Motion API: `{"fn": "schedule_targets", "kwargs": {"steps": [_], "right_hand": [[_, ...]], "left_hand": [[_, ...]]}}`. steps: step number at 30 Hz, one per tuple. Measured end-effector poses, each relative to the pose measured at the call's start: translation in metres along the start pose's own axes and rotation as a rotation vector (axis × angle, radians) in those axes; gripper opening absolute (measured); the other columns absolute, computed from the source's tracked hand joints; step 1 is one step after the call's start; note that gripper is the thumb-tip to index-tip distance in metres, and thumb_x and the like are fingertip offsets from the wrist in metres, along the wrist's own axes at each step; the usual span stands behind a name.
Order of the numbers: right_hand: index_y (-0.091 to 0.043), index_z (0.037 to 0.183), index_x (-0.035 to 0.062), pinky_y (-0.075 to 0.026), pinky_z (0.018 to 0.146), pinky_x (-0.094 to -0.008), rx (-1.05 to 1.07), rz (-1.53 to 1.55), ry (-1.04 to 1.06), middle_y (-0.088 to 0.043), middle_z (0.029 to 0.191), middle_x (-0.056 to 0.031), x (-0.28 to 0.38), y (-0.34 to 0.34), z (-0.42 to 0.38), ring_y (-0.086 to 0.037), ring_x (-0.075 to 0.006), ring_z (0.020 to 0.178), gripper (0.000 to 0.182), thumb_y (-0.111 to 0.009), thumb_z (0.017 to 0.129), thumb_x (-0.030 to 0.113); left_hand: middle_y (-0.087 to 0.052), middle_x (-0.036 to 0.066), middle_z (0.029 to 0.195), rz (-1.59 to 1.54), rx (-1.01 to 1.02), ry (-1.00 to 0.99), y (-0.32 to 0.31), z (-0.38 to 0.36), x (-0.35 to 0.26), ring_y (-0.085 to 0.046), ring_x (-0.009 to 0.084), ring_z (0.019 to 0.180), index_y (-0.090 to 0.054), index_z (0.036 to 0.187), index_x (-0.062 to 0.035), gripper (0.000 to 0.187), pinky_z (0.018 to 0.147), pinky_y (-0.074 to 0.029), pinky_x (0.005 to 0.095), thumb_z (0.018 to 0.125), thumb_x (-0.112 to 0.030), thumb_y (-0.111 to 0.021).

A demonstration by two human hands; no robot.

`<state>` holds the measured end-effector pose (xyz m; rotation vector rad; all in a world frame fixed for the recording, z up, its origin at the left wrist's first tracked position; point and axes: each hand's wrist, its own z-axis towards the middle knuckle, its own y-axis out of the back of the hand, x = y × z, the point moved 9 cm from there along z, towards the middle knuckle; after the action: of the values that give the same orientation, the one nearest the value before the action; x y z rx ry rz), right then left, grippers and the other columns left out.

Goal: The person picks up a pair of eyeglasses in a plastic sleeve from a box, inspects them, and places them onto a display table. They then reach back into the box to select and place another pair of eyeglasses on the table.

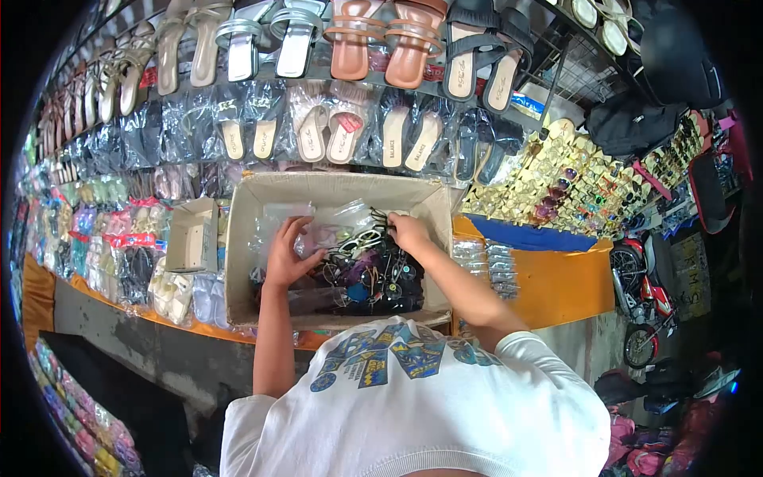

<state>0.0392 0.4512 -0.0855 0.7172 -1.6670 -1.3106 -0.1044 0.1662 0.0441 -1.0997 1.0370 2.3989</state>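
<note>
A large cardboard box (334, 189) stands in front of me, holding a jumble of small dark and coloured accessories (373, 274) and clear plastic bags (278, 226). Over the left part of the contents is my left hand (291, 256), its thumb and fingers spread with nothing visible between them. At the box's right side, my right hand (408, 232) has its fingers closed on a bunch of thin dark cords or loops (383, 216), whose exact kind I cannot make out. Pale looped pieces (362, 241) lie between the two hands.
Rows of sandals (350, 44) and bagged shoes (326, 123) rise behind the box. A small open carton (191, 238) sits to its left. Sunglasses and small items fill a yellowish display (548, 179) at right, beyond an orange-covered table (560, 282). A red motorcycle (653, 294) stands farther right.
</note>
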Motion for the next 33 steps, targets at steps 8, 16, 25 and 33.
{"fn": "schedule_targets", "kwargs": {"steps": [8,16,25,33], "right_hand": [[-0.062,0.103,0.0033,-0.053,0.083,-0.0514,-0.12,-0.057,-0.147,-0.073,0.089,-0.0166,0.031,0.076,-0.064,-0.072,-0.0365,0.09,0.026,-0.076,0.084,0.013],[-0.07,0.104,0.0101,-0.049,0.095,-0.056,0.204,-0.152,-0.033,-0.069,0.113,-0.0145,0.071,0.007,-0.109,-0.067,-0.0351,0.111,0.046,-0.085,0.077,0.044],[-0.075,0.101,0.0073,-0.057,0.086,-0.0486,-0.288,0.083,-0.13,-0.075,0.1,-0.0201,0.023,0.042,-0.044,-0.072,-0.0365,0.099,0.028,-0.071,0.09,0.032],[-0.076,0.112,0.0101,-0.054,0.095,-0.0474,0.049,0.207,-0.241,-0.075,0.113,-0.0172,-0.002,-0.007,-0.04,-0.07,-0.0372,0.11,0.045,-0.08,0.083,0.043]], "left_hand": [[-0.063,0.015,0.126,-0.004,0.007,0.0,-0.004,-0.002,0.006,-0.063,0.0326,0.1,-0.063,0.132,-0.0046,0.069,0.091,-0.052,0.0434,0.069,-0.018,-0.089],[-0.063,0.016,0.122,-0.012,0.031,0.026,-0.007,-0.001,-0.002,-0.062,0.0302,0.101,-0.062,0.13,-0.0002,0.067,0.095,-0.051,0.0402,0.068,-0.008,-0.087],[-0.064,0.015,0.12,0.017,0.014,0.002,-0.004,-0.007,-0.006,-0.062,0.0309,0.099,-0.063,0.128,-0.0007,0.068,0.095,-0.051,0.0409,0.065,-0.007,-0.089],[-0.065,0.016,0.12,0.012,-0.017,-0.008,0.0,-0.012,-0.007,-0.063,0.0336,0.104,-0.064,0.129,-0.0027,0.069,0.093,-0.052,0.041,0.066,-0.009,-0.09]]}}
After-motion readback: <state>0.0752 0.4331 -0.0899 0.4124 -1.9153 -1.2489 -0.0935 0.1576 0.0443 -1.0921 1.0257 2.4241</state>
